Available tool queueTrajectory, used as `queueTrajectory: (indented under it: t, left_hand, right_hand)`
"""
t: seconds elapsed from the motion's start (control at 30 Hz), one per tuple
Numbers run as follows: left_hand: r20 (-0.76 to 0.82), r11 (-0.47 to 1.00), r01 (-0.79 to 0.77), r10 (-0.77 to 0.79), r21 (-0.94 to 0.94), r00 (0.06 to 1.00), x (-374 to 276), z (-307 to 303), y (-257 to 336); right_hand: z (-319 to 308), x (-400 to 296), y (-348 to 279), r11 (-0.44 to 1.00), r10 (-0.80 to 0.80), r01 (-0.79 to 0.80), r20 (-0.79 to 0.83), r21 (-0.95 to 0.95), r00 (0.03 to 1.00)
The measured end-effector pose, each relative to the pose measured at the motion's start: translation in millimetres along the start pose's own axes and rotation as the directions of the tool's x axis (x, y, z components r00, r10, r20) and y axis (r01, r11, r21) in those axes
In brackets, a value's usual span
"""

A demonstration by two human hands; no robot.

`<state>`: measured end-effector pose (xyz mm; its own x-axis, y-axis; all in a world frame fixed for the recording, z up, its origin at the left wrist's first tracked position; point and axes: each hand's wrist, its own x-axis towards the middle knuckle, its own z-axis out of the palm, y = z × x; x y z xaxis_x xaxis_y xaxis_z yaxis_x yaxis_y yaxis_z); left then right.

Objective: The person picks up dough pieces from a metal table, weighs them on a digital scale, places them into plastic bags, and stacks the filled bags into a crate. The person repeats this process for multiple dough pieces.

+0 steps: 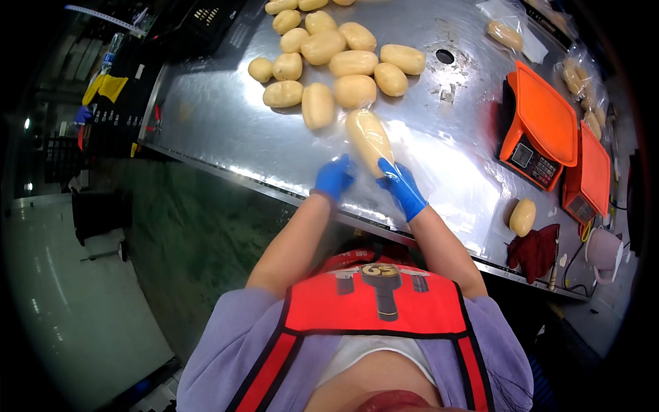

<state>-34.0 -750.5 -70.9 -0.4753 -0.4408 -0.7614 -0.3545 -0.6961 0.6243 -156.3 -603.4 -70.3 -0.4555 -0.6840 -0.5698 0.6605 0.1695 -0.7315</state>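
My right hand point(401, 186), in a blue glove, grips the lower end of a clear plastic bag of potatoes point(366, 131). The potatoes inside form one long pale shape resting on the metal tabletop point(226, 123). To the left of the bag is my left hand point(334, 177), also gloved in blue and slightly blurred. Its fingers point away from me, and whether they pinch any plastic cannot be made out. Just beyond the bag lies a spread of loose peeled-looking potatoes point(355, 91), several of them close to the bag's far end.
Orange digital scales point(545, 116) stand on the right, with bagged potatoes point(582, 82) behind them. A single potato point(522, 217), a dark red glove point(535, 252) and a mug point(603, 250) lie nearer. The table has a round hole point(445, 56). Black crates point(116, 121) border its left side.
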Motion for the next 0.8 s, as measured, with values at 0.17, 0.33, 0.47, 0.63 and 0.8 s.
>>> queueTrajectory:
  t: [0.17, 0.33, 0.47, 0.63, 0.8]
  left_hand:
    - [0.479, 0.993, 0.08, -0.112, 0.086, 0.871, -25.6, 3.4, -32.9]
    - [0.393, 0.992, 0.017, -0.066, 0.126, 0.917, -20.5, 10.4, -43.5]
    - [0.444, 0.977, -0.031, -0.067, 0.211, 0.894, -35.7, 12.9, -40.0]
    - [0.44, 0.961, -0.032, -0.096, 0.275, 0.893, -42.5, 13.4, -40.5]
    - [0.423, 0.969, -0.036, -0.074, 0.246, 0.903, -47.3, 12.0, -38.0]
  right_hand:
    - [-5.1, 11.0, 16.6, 0.996, -0.086, 0.083, 0.244, 0.025, 0.966]
    - [-3.0, 22.8, 21.3, 0.932, -0.127, 0.186, 0.202, -0.31, 0.971]
    - [-9.9, 14.5, 11.1, 0.997, 0.065, -0.075, 0.295, 0.023, 0.953]
    - [-7.3, 5.0, 15.0, 0.984, 0.082, -0.126, 0.318, 0.122, 0.945]
    - [11.3, -9.6, -8.4, 0.945, -0.064, 0.104, 0.138, -0.311, 0.988]
